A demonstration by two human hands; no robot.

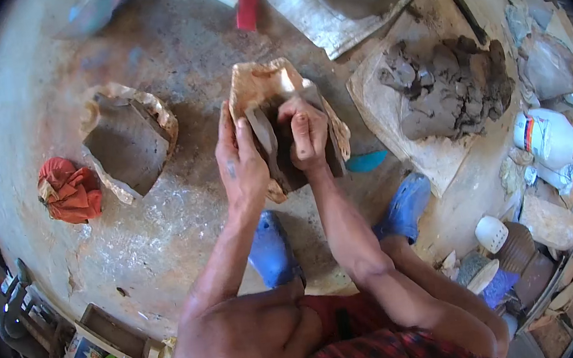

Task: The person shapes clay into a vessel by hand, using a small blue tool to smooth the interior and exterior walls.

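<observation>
A pale, rough plaster mould lined with grey clay is held in front of me. My left hand is closed along its left wall, fingers outside and thumb near the rim. My right hand is inside the mould, its fingers curled against the clay; what they hold, if anything, is hidden. A teal flat tool lies just right of the mould. To the left, another clay-lined mould sits on the floor beside a crumpled red-orange cloth.
A mound of grey clay rests on a board at right. My blue clogs are below the mould. A red piece and grey sheet lie beyond. Containers and bags crowd the right, a wooden box lower left.
</observation>
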